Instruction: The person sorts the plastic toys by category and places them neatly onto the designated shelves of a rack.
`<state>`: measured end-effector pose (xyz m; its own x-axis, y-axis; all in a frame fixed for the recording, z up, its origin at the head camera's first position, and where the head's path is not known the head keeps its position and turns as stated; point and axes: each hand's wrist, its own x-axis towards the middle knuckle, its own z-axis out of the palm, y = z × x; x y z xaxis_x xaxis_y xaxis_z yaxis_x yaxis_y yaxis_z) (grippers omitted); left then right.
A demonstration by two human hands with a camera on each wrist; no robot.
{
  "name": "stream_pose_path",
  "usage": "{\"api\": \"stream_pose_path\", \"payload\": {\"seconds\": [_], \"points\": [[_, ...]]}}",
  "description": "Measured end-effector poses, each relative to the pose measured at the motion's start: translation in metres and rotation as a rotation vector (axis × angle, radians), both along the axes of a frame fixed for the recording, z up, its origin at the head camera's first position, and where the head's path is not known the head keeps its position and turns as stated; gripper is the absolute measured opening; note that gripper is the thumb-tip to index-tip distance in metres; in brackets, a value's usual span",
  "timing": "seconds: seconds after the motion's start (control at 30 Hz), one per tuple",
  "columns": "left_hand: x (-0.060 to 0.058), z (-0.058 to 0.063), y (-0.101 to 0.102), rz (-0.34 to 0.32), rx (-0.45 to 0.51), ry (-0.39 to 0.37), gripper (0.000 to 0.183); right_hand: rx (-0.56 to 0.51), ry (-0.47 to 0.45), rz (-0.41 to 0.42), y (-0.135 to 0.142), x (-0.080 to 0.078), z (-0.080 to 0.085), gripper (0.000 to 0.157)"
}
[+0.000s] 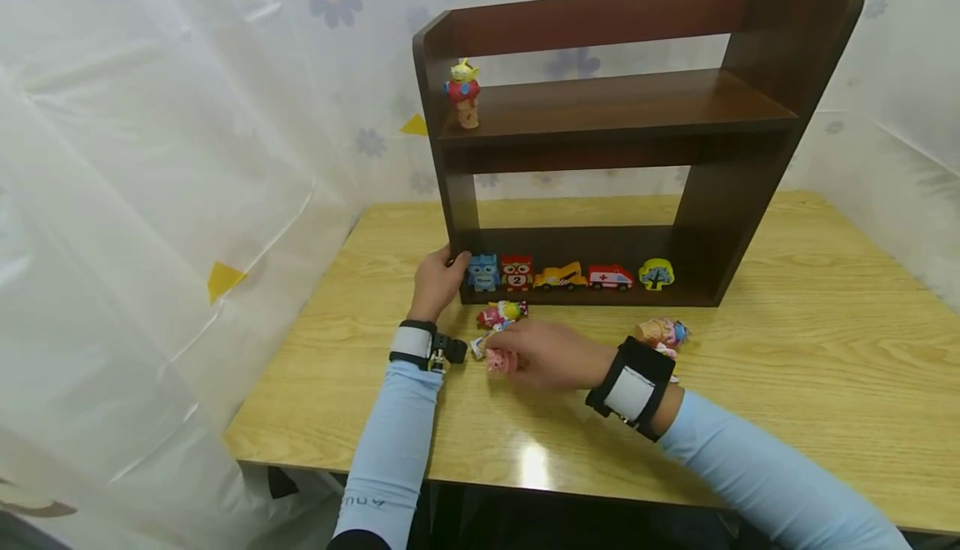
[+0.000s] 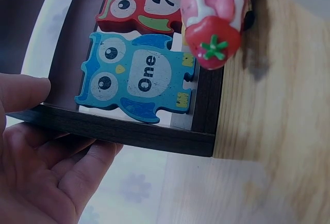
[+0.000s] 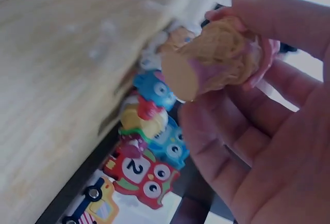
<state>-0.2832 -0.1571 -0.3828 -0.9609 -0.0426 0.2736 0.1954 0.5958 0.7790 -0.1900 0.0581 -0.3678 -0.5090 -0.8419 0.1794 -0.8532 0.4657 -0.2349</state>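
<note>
My left hand (image 1: 437, 285) grips the lower left side panel of a dark brown wooden shelf (image 1: 600, 110), thumb inside and fingers outside in the left wrist view. Right beside the thumb stands a blue owl block (image 2: 129, 77) marked "One". My right hand (image 1: 555, 356) holds a small ice-cream-cone figurine (image 3: 221, 53) with a pink top, its flat cone base facing the right wrist camera. Close by lie a pink-and-yellow figurine (image 1: 502, 313) and a blue-headed figurine (image 3: 154, 90), at the shelf's front edge. The right fingers partly hide this group in the head view.
Along the bottom shelf stand a red owl block (image 1: 517, 272), a yellow truck (image 1: 561, 277), a red ambulance (image 1: 610, 277) and a tree block (image 1: 656, 274). A yellow-headed cone figurine (image 1: 463, 93) stands on the upper shelf. More figurines (image 1: 662, 332) lie near my right wrist on the wooden table (image 1: 825, 383).
</note>
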Motion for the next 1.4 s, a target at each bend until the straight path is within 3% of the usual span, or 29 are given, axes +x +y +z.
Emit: {"api": "stream_pose_path", "payload": {"seconds": [0.2, 0.4, 0.57, 0.73, 0.87, 1.1, 1.23, 1.4], "points": [[-0.001, 0.004, 0.001, -0.005, 0.003, 0.004, 0.042, -0.132, -0.015, -0.063, 0.009, -0.004, 0.017, 0.045], [-0.003, 0.005, 0.002, 0.0, -0.015, 0.002, 0.04, -0.37, 0.05, -0.118, 0.018, -0.011, 0.041, 0.053], [-0.004, 0.007, 0.002, -0.002, 0.0, -0.009, 0.042, -0.639, 0.152, -0.168, 0.019, -0.018, 0.077, 0.047], [-0.003, 0.008, 0.002, -0.016, 0.008, -0.011, 0.044, -0.807, 0.181, -0.239, 0.022, -0.023, 0.122, 0.049], [-0.004, 0.008, 0.002, -0.016, 0.005, -0.008, 0.043, -0.851, 0.187, -0.252, 0.023, -0.033, 0.156, 0.05], [-0.004, 0.006, 0.003, -0.019, -0.008, -0.011, 0.042, -0.813, 0.148, -0.316, 0.017, -0.057, 0.204, 0.05], [0.0, 0.006, 0.002, -0.016, 0.007, -0.013, 0.039, -0.742, 0.143, -0.392, 0.008, -0.073, 0.218, 0.05], [0.003, 0.003, 0.001, -0.007, 0.018, -0.022, 0.038, -0.681, 0.071, -0.481, -0.005, -0.094, 0.222, 0.054]]}}
